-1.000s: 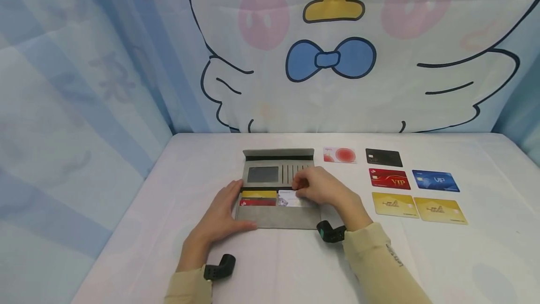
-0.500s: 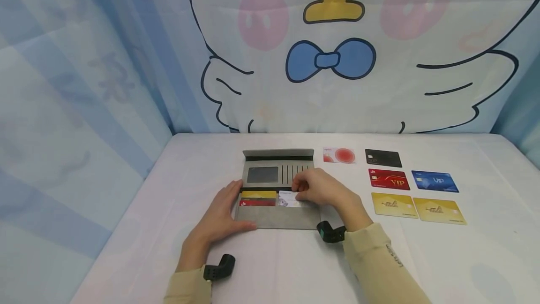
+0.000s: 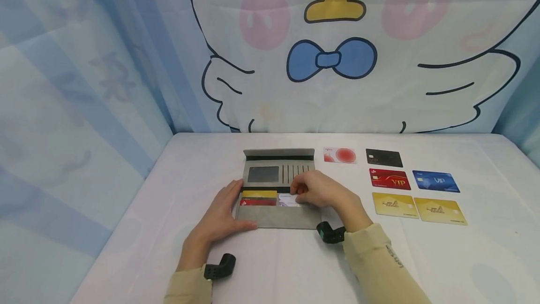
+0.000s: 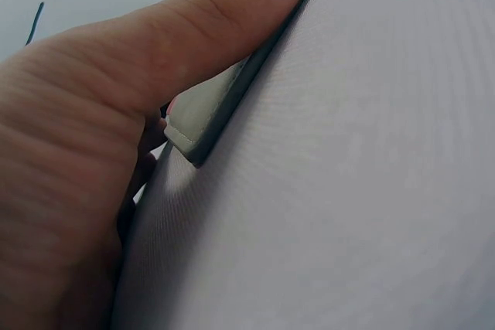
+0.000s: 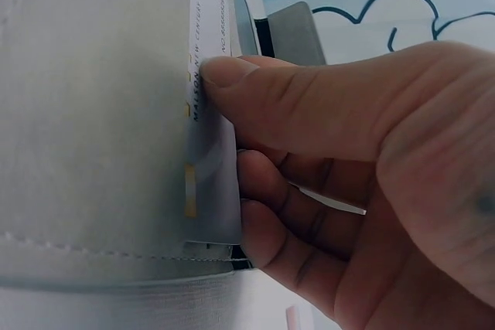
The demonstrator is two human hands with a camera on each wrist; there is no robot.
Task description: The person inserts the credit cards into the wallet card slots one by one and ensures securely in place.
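Note:
A grey card wallet (image 3: 278, 218) lies unfolded on the table. Its near left slots hold a yellow card (image 3: 259, 193) and a red card (image 3: 257, 202). My right hand (image 3: 322, 190) pinches a white card (image 3: 288, 200) by its upper edge, and the card sits mostly inside the near right slot. In the right wrist view the thumb (image 5: 232, 75) lies on the card's printed face (image 5: 209, 137), with the other fingers curled behind. My left hand (image 3: 221, 212) rests at the wallet's left side, fingers along that edge; its thumb (image 4: 209, 21) lies on the near edge.
Right of the wallet lie a white card with a red circle (image 3: 339, 155), a black card (image 3: 384, 157), a red VIP card (image 3: 389, 179), a blue card (image 3: 436, 181) and two gold cards (image 3: 394, 205). A printed curtain (image 3: 329, 102) hangs behind the table.
The white card has slid slightly deeper into its slot, toward the near side, with my right hand moving along with it. My left hand and the wallet have stayed put.

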